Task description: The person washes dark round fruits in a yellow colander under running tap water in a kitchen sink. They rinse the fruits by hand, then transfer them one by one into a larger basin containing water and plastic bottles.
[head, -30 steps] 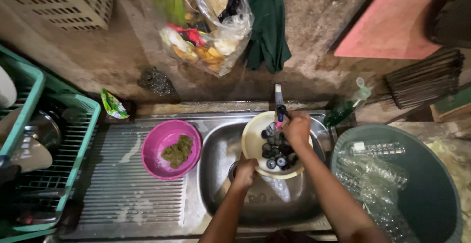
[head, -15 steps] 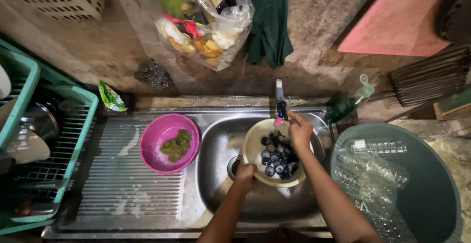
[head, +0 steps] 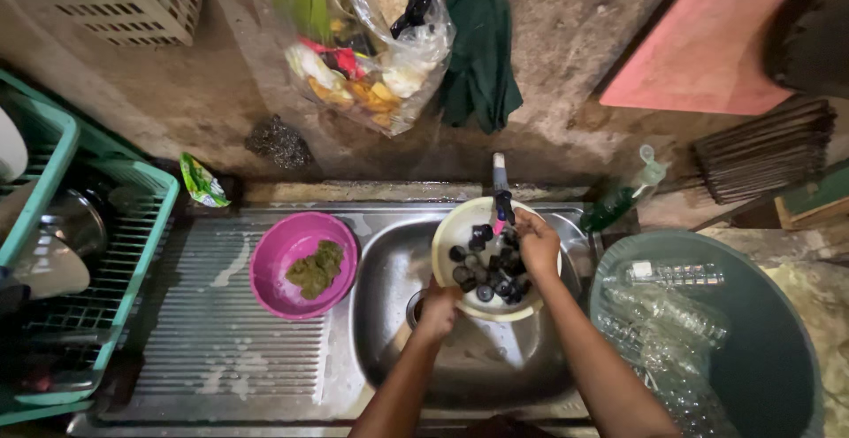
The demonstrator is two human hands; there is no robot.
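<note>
Over the steel sink (head: 389, 314), my left hand (head: 439, 308) grips the near rim of a cream bowl (head: 453, 228) holding several small dark round pieces (head: 482, 272). My right hand (head: 536, 242) reaches into the bowl from the right, fingers bent among the dark pieces, just under the tap (head: 500, 186). Whether it grips one of them is hidden by the fingers. The bowl is held above the basin, tilted slightly toward me.
A pink bowl (head: 270, 270) with a green scouring pad (head: 316, 268) sits on the drainboard (head: 203, 349). A green dish rack (head: 106, 252) stands left. A dark green tub (head: 761, 349) of clear plastic bottles is right. A bag of scraps (head: 371, 40) and a green cloth (head: 482, 53) hang on the wall.
The bowl has shifted slightly lower in the sink and my right hand has moved from the tap's base down into the dark pieces. My left hand stays on the rim.
</note>
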